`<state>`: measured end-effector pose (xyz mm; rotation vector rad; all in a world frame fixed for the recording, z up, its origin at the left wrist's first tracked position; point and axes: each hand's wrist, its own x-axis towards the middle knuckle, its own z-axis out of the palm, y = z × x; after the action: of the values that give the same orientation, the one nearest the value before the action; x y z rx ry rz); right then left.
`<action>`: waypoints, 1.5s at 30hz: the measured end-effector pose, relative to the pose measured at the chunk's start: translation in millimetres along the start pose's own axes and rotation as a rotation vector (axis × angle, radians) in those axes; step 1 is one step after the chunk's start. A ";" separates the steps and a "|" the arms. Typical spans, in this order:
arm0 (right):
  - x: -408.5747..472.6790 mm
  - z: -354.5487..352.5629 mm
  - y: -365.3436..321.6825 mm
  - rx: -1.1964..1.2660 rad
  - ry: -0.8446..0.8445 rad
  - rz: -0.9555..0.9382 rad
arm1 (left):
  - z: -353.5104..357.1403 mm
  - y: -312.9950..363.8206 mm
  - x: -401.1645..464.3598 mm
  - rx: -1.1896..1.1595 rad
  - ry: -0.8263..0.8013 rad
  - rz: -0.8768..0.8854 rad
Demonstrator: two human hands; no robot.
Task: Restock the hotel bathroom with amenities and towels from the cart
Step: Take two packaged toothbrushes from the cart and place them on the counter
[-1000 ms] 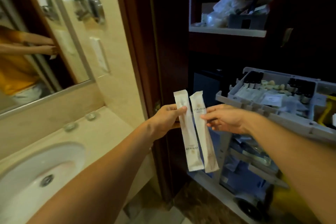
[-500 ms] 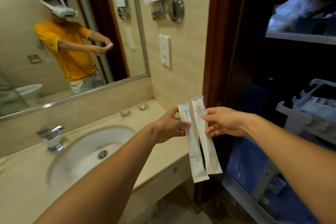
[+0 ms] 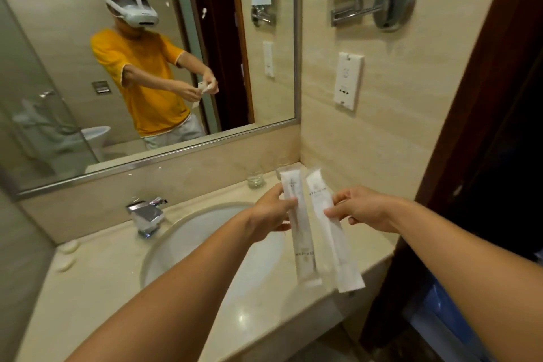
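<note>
Left hand (image 3: 271,214) pinches left packet (image 3: 299,232) near its top, grip clenched on it. Right hand (image 3: 363,209) pinches right packet (image 3: 329,232) the same way. Both packets hang side by side, touching, above tabletop (image 3: 97,279) near its right front corner, beside sink (image 3: 188,238). Glass (image 3: 255,178) stands at back right corner. Faucet (image 3: 147,214) behind sink.

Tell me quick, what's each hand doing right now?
Left hand: pinching the left amenity packet.
Right hand: pinching the right amenity packet.
</note>
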<state>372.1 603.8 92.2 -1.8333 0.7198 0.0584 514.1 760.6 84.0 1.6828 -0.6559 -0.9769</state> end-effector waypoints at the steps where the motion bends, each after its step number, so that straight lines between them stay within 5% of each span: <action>1: 6.3 6.9 -2.3 0.013 0.002 0.001 | -8.3 -3.3 1.6 0.005 0.017 0.004; 11: 92.4 37.4 -5.9 0.187 0.037 0.065 | -38.4 -34.0 52.2 -0.083 0.064 -0.080; 25: 245.7 -12.3 13.8 0.170 -0.057 0.224 | -53.9 -47.6 199.4 -0.055 0.216 -0.242; 38: 371.4 -16.6 78.2 -0.049 0.346 0.340 | -55.5 -116.4 334.8 0.022 0.410 -0.448; 42: 389.2 -14.0 91.4 -0.035 0.436 0.311 | -54.3 -129.1 362.6 0.038 0.464 -0.413; 45: 397.1 -12.5 101.1 -0.033 0.462 0.272 | -52.2 -133.4 365.6 0.296 0.470 -0.274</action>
<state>640.8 395.6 -136.9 -1.7852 1.2958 -0.1835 743.4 534.6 -140.9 2.2121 -0.2666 -0.6464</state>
